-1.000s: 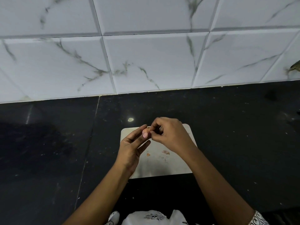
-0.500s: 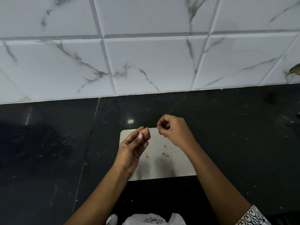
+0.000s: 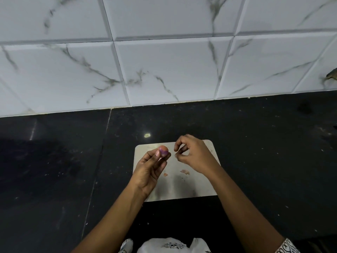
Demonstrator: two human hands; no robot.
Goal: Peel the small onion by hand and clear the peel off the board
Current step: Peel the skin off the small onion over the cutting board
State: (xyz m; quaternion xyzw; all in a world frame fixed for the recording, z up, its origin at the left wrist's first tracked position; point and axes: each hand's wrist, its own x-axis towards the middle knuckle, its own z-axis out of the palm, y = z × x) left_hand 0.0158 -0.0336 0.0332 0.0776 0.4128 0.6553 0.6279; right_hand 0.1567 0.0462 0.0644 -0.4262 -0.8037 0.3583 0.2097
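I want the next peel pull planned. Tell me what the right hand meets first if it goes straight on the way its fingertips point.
The right hand points its pinched fingertips left, toward the small onion held in the left hand. It would likely meet the onion first, though depth is unclear from this one view.

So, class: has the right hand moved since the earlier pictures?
Yes. The right hand has pulled rightward, away from the onion, judged against the board's far right corner.

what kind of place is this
Most likely a home kitchen counter: a dark stone worktop against a marble-look tiled wall, with a small cutting board and an onion being peeled.
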